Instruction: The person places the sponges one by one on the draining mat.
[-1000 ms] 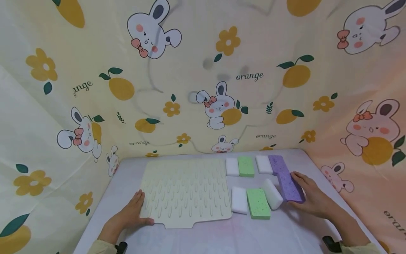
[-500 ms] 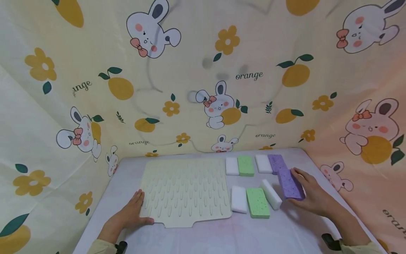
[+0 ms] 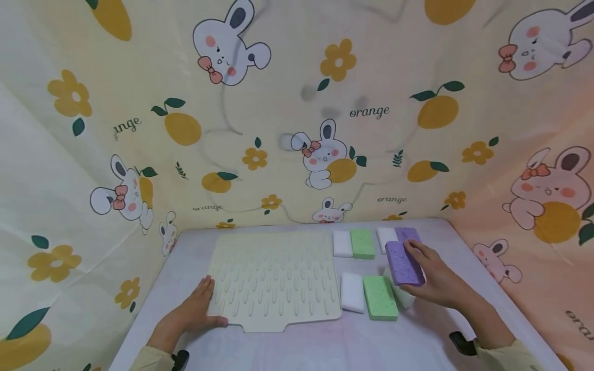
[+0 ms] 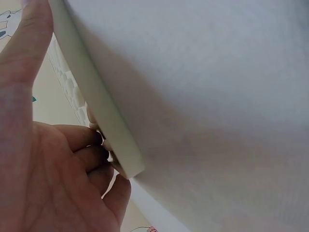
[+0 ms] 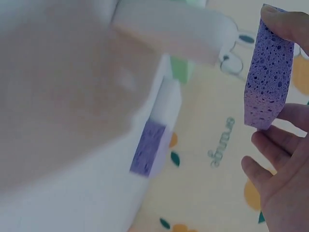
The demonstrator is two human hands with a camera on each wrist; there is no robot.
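My right hand pinches a purple sponge between thumb and fingers, holding it raised off the table. In the right wrist view that sponge shows its pores and a narrow face. Behind the held sponge, partly hidden, a white block stands on edge. My left hand rests against the near left corner of a cream board covered in rows of raised pegs. Its fingers lie along the board's left side and the thumb along its front, as the left wrist view shows the board's edge against the fingers.
Right of the board, a white block and a green sponge lie in the near row. Farther back lie another white block, a green sponge, a white block and a second purple sponge. Patterned cloth surrounds the table.
My right hand has lifted the purple sponge and carried it left, so it now covers part of the standing white block. The left hand and the board have stayed put.
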